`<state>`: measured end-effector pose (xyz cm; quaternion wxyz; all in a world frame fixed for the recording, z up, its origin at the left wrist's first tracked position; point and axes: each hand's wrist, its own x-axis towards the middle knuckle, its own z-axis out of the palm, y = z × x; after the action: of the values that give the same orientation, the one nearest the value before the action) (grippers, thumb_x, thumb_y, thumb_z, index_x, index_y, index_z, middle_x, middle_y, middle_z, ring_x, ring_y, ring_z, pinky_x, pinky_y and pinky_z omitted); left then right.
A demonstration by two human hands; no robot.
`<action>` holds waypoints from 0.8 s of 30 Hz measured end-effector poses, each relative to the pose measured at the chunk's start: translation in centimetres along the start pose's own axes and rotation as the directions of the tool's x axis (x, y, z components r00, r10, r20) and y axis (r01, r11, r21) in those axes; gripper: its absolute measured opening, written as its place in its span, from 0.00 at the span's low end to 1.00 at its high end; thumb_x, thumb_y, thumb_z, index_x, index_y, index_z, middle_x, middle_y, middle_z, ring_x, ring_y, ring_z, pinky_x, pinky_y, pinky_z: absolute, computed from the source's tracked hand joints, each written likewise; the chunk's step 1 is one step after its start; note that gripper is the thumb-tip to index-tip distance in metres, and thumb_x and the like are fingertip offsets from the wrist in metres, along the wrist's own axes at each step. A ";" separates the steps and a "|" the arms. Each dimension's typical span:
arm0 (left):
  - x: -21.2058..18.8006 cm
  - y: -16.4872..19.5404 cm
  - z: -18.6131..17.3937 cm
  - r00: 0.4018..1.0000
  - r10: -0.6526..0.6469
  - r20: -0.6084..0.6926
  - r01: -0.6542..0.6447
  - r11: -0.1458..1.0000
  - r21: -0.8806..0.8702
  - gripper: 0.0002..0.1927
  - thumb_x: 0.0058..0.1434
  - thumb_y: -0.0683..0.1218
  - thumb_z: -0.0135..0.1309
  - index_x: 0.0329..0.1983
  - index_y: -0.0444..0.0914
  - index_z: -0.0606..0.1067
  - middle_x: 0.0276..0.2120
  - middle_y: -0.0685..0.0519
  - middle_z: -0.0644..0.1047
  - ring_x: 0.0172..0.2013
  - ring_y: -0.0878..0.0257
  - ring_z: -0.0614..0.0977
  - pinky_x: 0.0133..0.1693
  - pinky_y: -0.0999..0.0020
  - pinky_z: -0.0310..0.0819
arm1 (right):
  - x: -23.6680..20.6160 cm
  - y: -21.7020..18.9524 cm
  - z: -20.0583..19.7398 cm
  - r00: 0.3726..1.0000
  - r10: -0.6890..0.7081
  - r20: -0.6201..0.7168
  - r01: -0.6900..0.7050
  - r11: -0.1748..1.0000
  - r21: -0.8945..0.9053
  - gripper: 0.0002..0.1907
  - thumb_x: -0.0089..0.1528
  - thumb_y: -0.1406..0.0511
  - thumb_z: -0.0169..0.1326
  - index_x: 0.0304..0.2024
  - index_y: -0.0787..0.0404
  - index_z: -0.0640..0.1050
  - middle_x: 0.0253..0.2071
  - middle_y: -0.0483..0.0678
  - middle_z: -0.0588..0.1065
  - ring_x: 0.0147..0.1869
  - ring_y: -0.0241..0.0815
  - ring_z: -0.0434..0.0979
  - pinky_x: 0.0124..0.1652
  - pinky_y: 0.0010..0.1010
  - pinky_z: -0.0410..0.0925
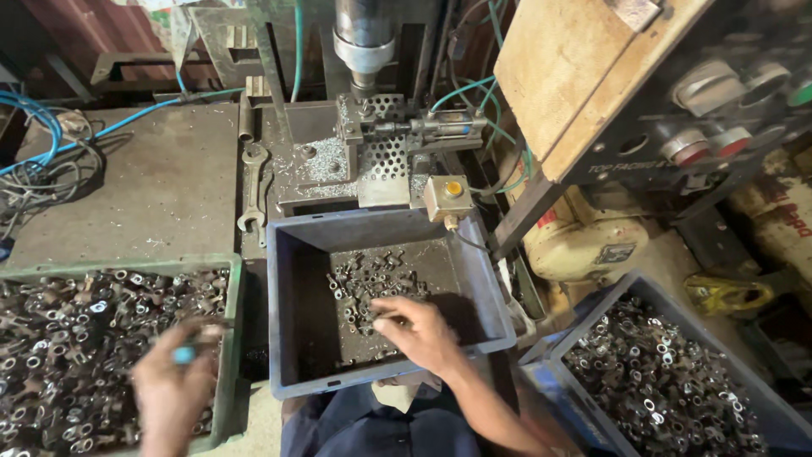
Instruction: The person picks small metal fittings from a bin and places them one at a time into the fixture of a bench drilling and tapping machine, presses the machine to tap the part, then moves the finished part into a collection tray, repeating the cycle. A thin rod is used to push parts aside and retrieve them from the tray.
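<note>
Two hands are seen from the head camera: the right hand (420, 332), fingers curled, is pinching small metal parts (365, 283) inside the grey bin (292, 254); at eight o'clock, the blurred left hand (172, 389), loosely closed, is held over the green crate (230, 338) of parts, its grasp not discernible

My right hand (419, 334) has open floor left of the metal fittings (372, 283); grey bin walls (283, 313) hem it in, drill press (365, 42) overhanging behind.
</note>
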<state>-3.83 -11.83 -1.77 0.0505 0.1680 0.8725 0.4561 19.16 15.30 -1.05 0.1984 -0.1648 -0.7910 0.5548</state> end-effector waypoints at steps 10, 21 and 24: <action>-4.6 11.1 7.1 0.923 0.289 0.255 -0.240 0.948 -0.208 0.13 0.58 0.47 0.63 0.43 0.36 0.82 0.22 0.53 0.79 0.22 0.69 0.77 0.27 0.71 0.72 | 0.7 1.6 2.1 0.988 -0.073 0.139 0.002 0.890 0.456 0.18 0.66 0.69 0.59 0.58 0.67 0.76 0.51 0.45 0.78 0.53 0.33 0.77 0.53 0.26 0.72; -5.4 10.9 8.4 0.879 0.242 0.411 -0.103 0.938 -0.332 0.12 0.59 0.48 0.63 0.40 0.36 0.82 0.19 0.54 0.76 0.22 0.71 0.71 0.25 0.71 0.67 | -0.5 2.7 1.6 0.981 0.062 0.182 -0.163 0.768 0.619 0.11 0.65 0.72 0.59 0.50 0.67 0.78 0.42 0.46 0.79 0.44 0.35 0.79 0.46 0.26 0.73; -5.3 11.0 8.5 0.876 0.294 0.383 -0.185 0.937 -0.295 0.13 0.57 0.49 0.64 0.41 0.36 0.82 0.23 0.51 0.81 0.24 0.68 0.77 0.28 0.70 0.74 | -0.9 2.6 0.8 0.984 0.070 0.161 -0.158 0.754 0.638 0.09 0.64 0.71 0.59 0.47 0.66 0.78 0.40 0.47 0.80 0.43 0.36 0.80 0.45 0.28 0.75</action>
<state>5.94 -1.20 1.85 0.2009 0.3624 0.7486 0.5176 19.64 15.06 -3.91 0.1580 -0.0986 -0.5500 0.8142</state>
